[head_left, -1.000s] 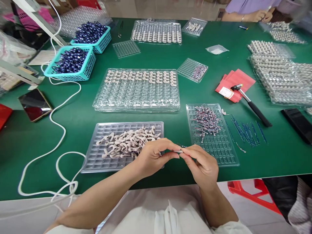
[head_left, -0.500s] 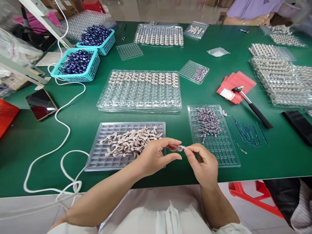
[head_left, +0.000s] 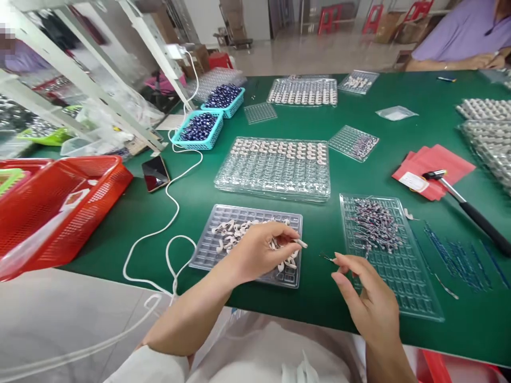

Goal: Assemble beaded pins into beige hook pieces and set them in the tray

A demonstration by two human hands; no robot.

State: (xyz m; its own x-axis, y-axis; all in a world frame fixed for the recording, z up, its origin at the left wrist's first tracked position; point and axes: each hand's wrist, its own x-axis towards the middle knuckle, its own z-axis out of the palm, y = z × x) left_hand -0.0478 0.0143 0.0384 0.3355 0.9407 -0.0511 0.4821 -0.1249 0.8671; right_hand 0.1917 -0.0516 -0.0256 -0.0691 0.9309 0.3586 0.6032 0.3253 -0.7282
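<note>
My left hand (head_left: 265, 252) pinches a pale earbud shell (head_left: 302, 243) between thumb and fingers, its stem pointing right. Below that hand lies a clear grid tray (head_left: 203, 255) with a heap of similar loose earbud shells (head_left: 229, 234). To the right, my right hand (head_left: 369, 295) grips a small thin wire piece (head_left: 327, 257) whose dark tip points left, towards the shell but apart from it. Beside my right hand is another clear tray (head_left: 415, 287) with a pile of small wired components (head_left: 377, 223).
A larger blister tray (head_left: 271, 175) with rows of shells sits farther back. Turquoise baskets (head_left: 199, 142) of dark blue parts and a phone (head_left: 155, 174) are left. Right are red envelopes (head_left: 451, 165), a hammer (head_left: 475, 213) and blue wire strips (head_left: 459, 260). A white cable (head_left: 175, 205) crosses the left side.
The view has swung left, bringing a red basket into sight. My hands have parted: the right has come off the shell and now has a thin wire piece, while the left keeps the shell.
</note>
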